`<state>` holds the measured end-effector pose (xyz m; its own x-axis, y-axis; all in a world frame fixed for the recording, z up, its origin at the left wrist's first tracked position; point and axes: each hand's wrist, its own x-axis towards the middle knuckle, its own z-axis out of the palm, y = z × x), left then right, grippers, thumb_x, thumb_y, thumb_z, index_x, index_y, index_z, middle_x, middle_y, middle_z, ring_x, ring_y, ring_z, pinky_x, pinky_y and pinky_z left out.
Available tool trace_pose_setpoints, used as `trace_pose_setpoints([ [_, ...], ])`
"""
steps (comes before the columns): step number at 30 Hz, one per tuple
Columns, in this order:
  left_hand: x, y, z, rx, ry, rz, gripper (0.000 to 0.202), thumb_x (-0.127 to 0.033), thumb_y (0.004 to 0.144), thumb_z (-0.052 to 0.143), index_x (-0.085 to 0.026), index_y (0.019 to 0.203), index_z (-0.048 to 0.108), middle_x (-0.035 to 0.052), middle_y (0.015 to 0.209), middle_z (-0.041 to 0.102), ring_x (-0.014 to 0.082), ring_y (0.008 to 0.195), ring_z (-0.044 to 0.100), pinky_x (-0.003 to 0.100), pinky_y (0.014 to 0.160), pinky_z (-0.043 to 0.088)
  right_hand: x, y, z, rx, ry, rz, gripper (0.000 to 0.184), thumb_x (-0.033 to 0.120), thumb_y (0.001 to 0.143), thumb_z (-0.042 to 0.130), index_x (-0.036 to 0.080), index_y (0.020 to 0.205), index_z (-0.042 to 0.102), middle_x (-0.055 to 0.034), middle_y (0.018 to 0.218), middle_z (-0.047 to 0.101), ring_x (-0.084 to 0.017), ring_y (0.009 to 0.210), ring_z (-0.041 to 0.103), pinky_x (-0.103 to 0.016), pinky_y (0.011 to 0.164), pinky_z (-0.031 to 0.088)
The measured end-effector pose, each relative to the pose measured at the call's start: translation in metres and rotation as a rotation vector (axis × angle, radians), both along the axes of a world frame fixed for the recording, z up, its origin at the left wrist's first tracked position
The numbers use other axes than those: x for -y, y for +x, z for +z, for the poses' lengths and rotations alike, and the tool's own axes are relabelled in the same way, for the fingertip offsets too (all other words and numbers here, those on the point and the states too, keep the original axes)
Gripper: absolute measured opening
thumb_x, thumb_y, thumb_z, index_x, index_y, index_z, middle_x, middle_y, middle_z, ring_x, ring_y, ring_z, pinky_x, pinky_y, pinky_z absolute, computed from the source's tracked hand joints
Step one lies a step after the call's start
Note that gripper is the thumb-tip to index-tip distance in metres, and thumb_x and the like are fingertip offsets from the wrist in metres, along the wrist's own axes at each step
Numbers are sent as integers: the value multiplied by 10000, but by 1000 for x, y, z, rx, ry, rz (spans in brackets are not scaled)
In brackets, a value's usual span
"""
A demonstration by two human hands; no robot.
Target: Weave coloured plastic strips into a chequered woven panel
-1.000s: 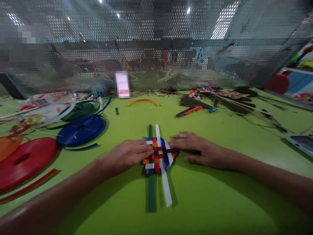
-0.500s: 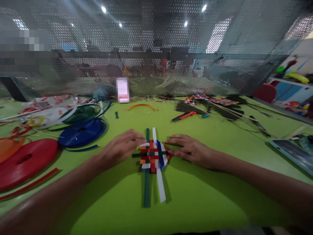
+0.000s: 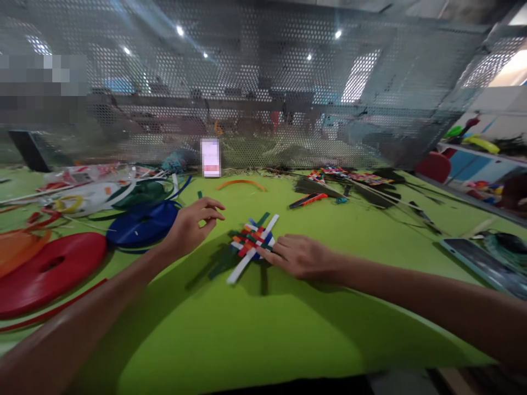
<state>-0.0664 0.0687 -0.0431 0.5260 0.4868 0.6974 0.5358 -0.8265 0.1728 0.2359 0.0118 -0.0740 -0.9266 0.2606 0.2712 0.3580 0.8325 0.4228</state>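
Observation:
A small woven piece of coloured plastic strips (image 3: 250, 240), in red, orange, white, blue and green, is tilted just above the green table. Long white and green strip ends stick out of it. My right hand (image 3: 302, 257) grips its right edge, fingers closed with the thumb hidden. To the left, my left hand (image 3: 191, 224) hovers apart from the piece, fingers loosely bent and spread with nothing in them. Some of the woven strips are blurred by motion.
Rolls of red strip (image 3: 78, 247), blue strip (image 3: 127, 225) and green strip (image 3: 144, 189) lie on the left. An orange-and-black cutter (image 3: 308, 200) and an orange strip (image 3: 241, 182) lie farther back. A phone (image 3: 473, 258) rests at right. Perforated mesh (image 3: 263, 109) stands behind.
My right hand has taken hold of the woven piece, which has turned and tilted so its long ends point to the lower left. My left hand has moved up and left, away from it.

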Motion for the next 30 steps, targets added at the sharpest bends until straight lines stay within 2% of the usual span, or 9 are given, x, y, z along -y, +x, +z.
trace_pose_setpoints([
  [5,-2,-3,1,137,-89,35,230,-110,865,528,-177,816,742,91,987,719,191,887,694,290,692,557,-1,-1,-5,-381,-40,-172,398,43,957,433,50,1330,573,-64,696,695,-161,563,590,-256,463,438],
  [9,-4,-7,3,277,-181,64,181,-187,870,559,-172,876,739,105,1018,690,180,832,687,276,633,573,-4,2,6,-1042,-125,-204,238,169,925,576,165,1147,661,-49,801,740,-154,614,679,-275,569,558],
  [12,-1,-4,5,398,-392,36,202,-300,877,613,-177,982,734,103,1039,703,180,833,695,308,705,599,-1,-4,21,-1514,-488,-214,178,289,894,642,198,1048,645,-8,739,723,-153,524,676,-290,516,577],
  [16,13,8,9,382,-665,-88,375,-406,892,618,-192,1191,692,106,1075,755,228,971,714,365,845,588,10,-18,25,-1751,-1028,-213,353,427,798,750,183,1010,608,-3,649,714,-198,527,694,-341,519,605],
  [18,18,13,9,392,-844,-116,433,-431,891,620,-192,1250,663,110,1119,750,233,1016,701,368,874,569,16,-23,16,-1736,-1234,-275,427,478,762,778,169,1003,610,-35,702,743,-214,604,725,-369,599,629],
  [20,18,14,7,384,-975,-106,481,-428,831,686,-168,1235,664,110,1064,759,221,933,711,344,807,572,21,-24,6,-1648,-1389,-355,465,528,746,779,159,978,615,-52,726,751,-205,629,729,-351,623,623],
  [24,8,6,-6,261,-1048,-67,467,-356,769,736,-146,1181,671,76,915,768,185,788,706,304,713,556,26,-12,-1,-1146,-1615,-574,439,591,821,668,165,907,613,-43,653,722,-155,453,639,-244,399,469],
  [26,3,1,-10,126,-934,-33,346,-333,823,671,-151,1117,693,62,856,768,180,735,699,294,671,540,26,-2,6,-922,-1505,-621,382,546,895,581,174,816,615,-37,617,700,-135,418,590,-229,381,416],
  [30,9,1,-7,-176,-432,83,214,-282,912,563,-168,955,738,78,886,746,207,777,676,319,698,498,19,12,18,-774,-841,-536,257,363,947,540,199,770,627,-27,632,663,-152,531,587,-283,514,463],
])
